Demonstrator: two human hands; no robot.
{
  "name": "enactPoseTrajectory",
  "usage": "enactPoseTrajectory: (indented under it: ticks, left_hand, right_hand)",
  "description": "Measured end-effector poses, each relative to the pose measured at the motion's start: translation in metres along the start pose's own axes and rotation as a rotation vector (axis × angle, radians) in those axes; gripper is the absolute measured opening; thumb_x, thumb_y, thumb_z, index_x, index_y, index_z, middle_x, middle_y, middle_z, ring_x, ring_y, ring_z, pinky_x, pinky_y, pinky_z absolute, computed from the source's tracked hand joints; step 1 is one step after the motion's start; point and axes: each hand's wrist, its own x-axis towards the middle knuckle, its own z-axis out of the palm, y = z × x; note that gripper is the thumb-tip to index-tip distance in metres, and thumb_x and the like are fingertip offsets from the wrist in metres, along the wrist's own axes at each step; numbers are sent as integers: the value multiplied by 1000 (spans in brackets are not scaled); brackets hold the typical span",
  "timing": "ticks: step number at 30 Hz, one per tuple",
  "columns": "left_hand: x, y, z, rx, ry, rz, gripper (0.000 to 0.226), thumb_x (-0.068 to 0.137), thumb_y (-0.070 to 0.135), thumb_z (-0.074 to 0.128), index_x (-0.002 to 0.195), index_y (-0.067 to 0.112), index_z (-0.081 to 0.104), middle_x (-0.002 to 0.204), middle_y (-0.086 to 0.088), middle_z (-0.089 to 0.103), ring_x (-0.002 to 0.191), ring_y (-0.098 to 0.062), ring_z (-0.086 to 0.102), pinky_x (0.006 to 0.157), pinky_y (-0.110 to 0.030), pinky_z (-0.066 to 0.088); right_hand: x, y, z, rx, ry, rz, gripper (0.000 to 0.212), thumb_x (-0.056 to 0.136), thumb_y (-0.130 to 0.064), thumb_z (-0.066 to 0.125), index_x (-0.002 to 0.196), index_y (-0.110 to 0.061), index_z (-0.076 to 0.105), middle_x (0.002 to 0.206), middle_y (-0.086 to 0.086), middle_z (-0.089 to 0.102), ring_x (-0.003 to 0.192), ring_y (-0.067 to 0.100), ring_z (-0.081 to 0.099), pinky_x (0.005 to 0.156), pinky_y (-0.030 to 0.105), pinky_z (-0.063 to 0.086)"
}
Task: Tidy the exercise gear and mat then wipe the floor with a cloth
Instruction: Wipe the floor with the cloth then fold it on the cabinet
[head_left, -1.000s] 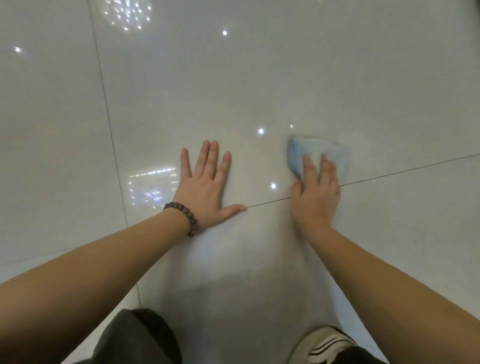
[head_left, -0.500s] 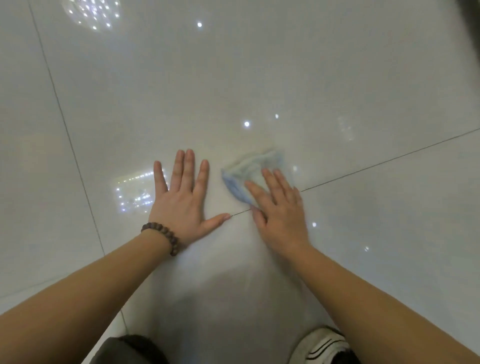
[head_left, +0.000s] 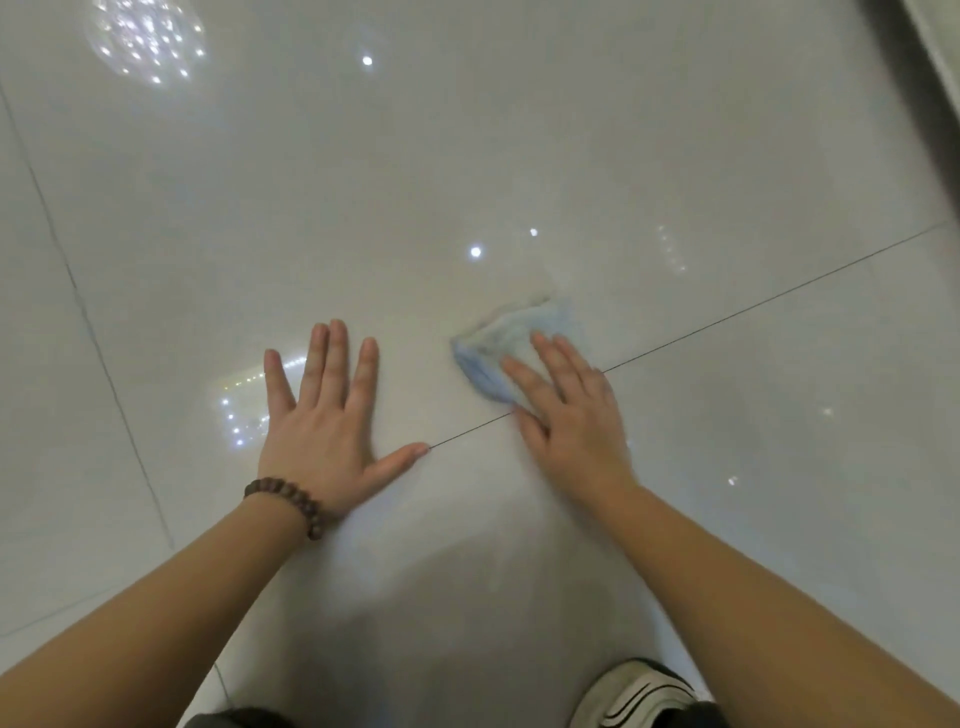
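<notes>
A light blue cloth (head_left: 511, 343) lies bunched on the glossy white tiled floor (head_left: 467, 156), blurred by motion. My right hand (head_left: 569, 415) presses down on its near edge with the fingers spread flat over it. My left hand (head_left: 324, 421) rests flat on the floor to the left of the cloth, fingers apart, holding nothing; a dark beaded bracelet (head_left: 291, 501) circles its wrist. No exercise gear or mat is in view.
Thin grout lines cross the tiles, one running under my right hand (head_left: 753, 306). My white striped shoe (head_left: 636, 693) and a dark trouser knee (head_left: 234, 719) sit at the bottom edge. A dark strip (head_left: 914, 78) borders the floor at the top right.
My right hand swept the cloth left toward my left hand, then back a little to the right. My left hand has stayed planted on the floor.
</notes>
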Motion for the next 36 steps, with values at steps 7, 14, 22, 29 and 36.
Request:
enactPoseTrajectory:
  ticks: [7, 14, 22, 29, 36]
  left_hand:
    - [0, 2, 0, 19, -4, -4, 111, 76, 87, 20, 152, 7, 10, 157, -23, 5, 147, -32, -4, 113, -64, 0]
    - [1, 4, -3, 27, -41, -6, 111, 77, 86, 22, 152, 6, 8, 157, -24, 3, 147, -33, -5, 112, -65, 0]
    - [-5, 13, -32, -9, -192, -116, 108, 76, 86, 6, 152, 10, -8, 158, -16, -14, 144, -27, -22, 113, -63, -5]
    - [-55, 40, -140, -46, -84, -151, 90, 88, 71, 19, 150, 13, -12, 160, -6, -6, 146, -22, -14, 117, -50, -7]
    - [-105, 49, -305, -88, -56, -156, 81, 91, 67, 10, 152, 14, 2, 160, -7, 7, 147, -21, -4, 118, -46, -6]
  right_hand:
    - [17, 129, -41, -1, 164, 684, 56, 88, -34, 38, 141, -20, 42, 152, 11, 30, 139, 31, 27, 113, 39, 21]
    - [12, 12, -12, 70, 150, 713, 48, 88, -32, 57, 135, -28, 49, 151, 4, 35, 138, 28, 28, 105, 46, 25]
    - [14, 8, -53, 209, -6, 620, 41, 88, -27, 57, 128, -27, 52, 138, 0, 42, 123, 26, 35, 91, 41, 34]
    - [-15, -5, -160, 217, -12, 510, 39, 85, -23, 60, 123, -22, 54, 132, 5, 46, 117, 31, 41, 86, 45, 40]
    - [-26, -40, -331, 235, 25, 502, 38, 84, -30, 53, 120, -21, 55, 130, 5, 48, 115, 29, 42, 84, 46, 41]
